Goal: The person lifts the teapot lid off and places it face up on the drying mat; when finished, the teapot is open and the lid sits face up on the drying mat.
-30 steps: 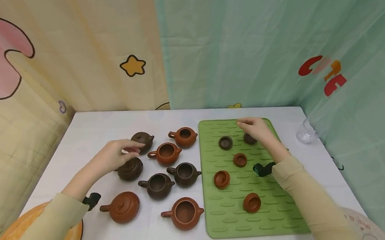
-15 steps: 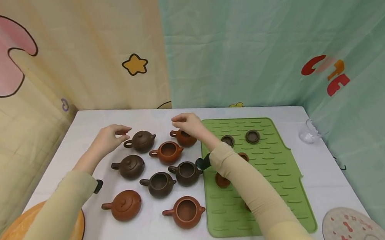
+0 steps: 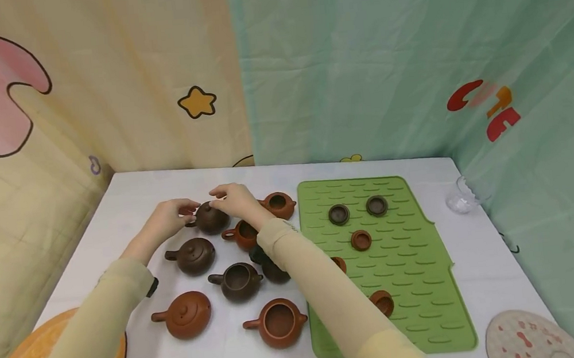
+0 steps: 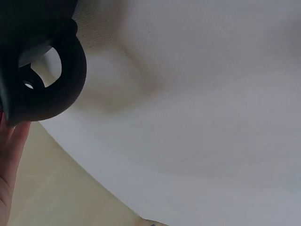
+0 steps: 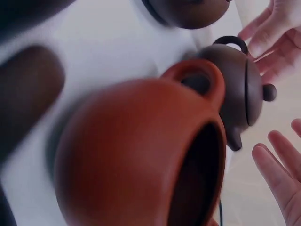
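A dark brown lidded teapot (image 3: 212,221) stands at the back left of the white table. My left hand (image 3: 168,219) pinches its loop handle (image 4: 74,77) between thumb and fingers. The right hand (image 3: 237,200) reaches over from the right, fingers spread just beside the lid knob (image 5: 269,92). Under the right wrist, an orange-red lidless teapot (image 5: 122,150) is partly hidden in the head view. Another lidded dark teapot (image 3: 194,256) lies nearer, with a reddish lidded teapot (image 3: 188,315) in front of it.
Lidless teapots stand mid-table, a dark one (image 3: 237,282) and a reddish one (image 3: 279,322) among them. A green mat (image 3: 421,281) at right holds several upturned lids, such as a dark lid (image 3: 376,206). A clear glass item (image 3: 459,201) stands at the right edge.
My right hand has swept left from over the green mat to the back-left teapot. The left hand drew back to that teapot's handle and now grips it.
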`<control>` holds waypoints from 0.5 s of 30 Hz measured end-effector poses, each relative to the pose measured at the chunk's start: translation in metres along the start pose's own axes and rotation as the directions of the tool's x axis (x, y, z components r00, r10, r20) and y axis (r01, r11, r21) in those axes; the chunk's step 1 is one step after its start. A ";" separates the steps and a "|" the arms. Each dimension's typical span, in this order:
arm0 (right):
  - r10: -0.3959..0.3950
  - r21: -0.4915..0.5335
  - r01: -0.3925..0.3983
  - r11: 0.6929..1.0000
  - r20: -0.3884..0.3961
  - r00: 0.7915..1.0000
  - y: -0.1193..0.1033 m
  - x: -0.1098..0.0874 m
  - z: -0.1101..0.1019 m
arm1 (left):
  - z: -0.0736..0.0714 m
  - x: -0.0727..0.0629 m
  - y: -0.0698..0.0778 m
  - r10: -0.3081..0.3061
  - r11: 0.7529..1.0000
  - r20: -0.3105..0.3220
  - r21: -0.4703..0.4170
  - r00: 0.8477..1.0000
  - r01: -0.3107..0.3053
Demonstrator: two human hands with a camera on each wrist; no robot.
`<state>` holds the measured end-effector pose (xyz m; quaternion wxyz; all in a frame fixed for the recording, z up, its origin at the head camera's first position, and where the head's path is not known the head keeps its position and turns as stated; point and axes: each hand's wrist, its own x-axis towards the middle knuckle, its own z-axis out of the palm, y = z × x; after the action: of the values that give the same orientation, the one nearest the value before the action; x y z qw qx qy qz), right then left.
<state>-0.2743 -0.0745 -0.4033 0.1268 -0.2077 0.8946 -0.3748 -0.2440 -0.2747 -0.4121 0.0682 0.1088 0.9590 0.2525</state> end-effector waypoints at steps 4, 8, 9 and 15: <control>0.000 -0.046 -0.001 0.999 -0.012 1.000 -0.005 0.003 0.011 | 0.003 -0.001 -0.002 -0.004 1.000 -0.018 -0.007 1.000 0.004; -0.016 -0.121 0.016 0.993 0.002 1.000 -0.009 0.005 0.019 | 0.007 -0.002 -0.005 -0.021 1.000 -0.035 -0.015 0.999 0.020; -0.017 -0.144 0.018 0.989 0.009 1.000 -0.010 0.006 0.020 | 0.008 -0.003 -0.006 -0.024 1.000 -0.039 -0.016 0.999 0.024; 0.001 -0.255 0.002 0.967 0.014 1.000 -0.015 0.006 0.025 | 0.011 -0.003 -0.008 -0.033 0.999 -0.062 -0.003 0.998 0.033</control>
<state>-0.2662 -0.1019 -0.4103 0.1054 -0.2252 0.9344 -0.2551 -0.2402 -0.2772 -0.4257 0.0425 0.0850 0.9621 0.2558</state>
